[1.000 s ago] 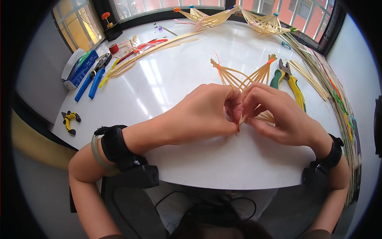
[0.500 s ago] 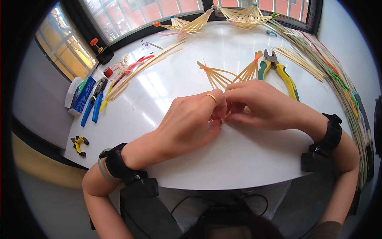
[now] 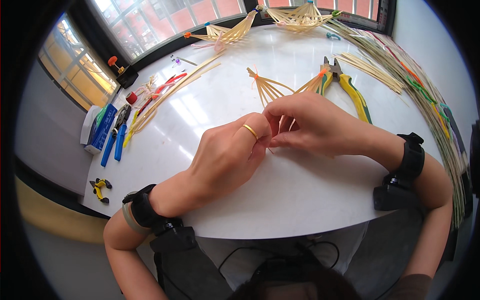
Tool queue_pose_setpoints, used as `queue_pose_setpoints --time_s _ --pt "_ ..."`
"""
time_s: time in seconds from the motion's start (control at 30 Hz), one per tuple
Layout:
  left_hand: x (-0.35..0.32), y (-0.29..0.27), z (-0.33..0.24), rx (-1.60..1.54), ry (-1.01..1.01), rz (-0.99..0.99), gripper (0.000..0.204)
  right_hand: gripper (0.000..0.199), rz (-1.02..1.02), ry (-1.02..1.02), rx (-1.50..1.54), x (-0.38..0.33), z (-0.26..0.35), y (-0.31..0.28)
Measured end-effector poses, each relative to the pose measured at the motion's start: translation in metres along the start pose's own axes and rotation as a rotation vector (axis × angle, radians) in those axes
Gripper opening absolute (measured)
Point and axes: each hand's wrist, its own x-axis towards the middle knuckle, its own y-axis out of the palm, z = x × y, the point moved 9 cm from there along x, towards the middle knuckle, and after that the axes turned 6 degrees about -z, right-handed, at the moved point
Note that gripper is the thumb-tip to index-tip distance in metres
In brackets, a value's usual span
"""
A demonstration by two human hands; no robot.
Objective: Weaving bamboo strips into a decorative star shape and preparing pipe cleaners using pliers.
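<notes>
the left hand (image 3: pixel 227 157) sits curled on the white table (image 3: pixel 210 110), a gold ring (image 3: pixel 250 131) on one finger, its fingertips drawn together and pressed up against those of the right hand (image 3: pixel 312 125). the right hand is curled much the same way, thumb and forefinger pinched. between the two sets of fingertips are the near ends of a bundle of thin bamboo strips (image 3: pixel 272 90); both hands seem to have hold of them there, though the exact grip is hidden behind the fingers. the strips fan away from the hands toward the far side of the table, some gathered at an orange tie (image 3: pixel 255 76) and others at a second orange tie (image 3: pixel 322 72).

just past the right hand lies a pair of pliers with yellow and green handles (image 3: pixel 352 92), touching the right-hand part of the fan. both wrists wear black bands. further out, long loose strips (image 3: pixel 420 95) run along the right edge of the table, and finished fan-shaped bundles (image 3: pixel 225 34) lie at the far side by the window. on the left are blue-handled tools (image 3: pixel 114 142), a red spool (image 3: pixel 131 97) and a small yellow and black tool (image 3: pixel 100 189) near the table's edge.
</notes>
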Motion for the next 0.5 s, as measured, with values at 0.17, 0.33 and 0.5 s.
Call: queue_pose_setpoints --time_s 0.17,0.33,0.5 --pt "0.0003 -0.0017 0.0010 0.019 -0.004 -0.008 0.020 0.013 -0.043 -0.013 0.043 0.0016 -0.0010 -0.0012" --pt "-0.0006 -0.0053 0.0032 0.003 0.031 -0.117 0.018 0.012 -0.095 -0.014 0.037 0.0035 -0.0026 -0.0046" --pt "-0.0006 -0.0082 0.0045 -0.026 0.003 -0.125 0.022 0.011 -0.054 0.010 0.019 0.0024 -0.0034 -0.0037"
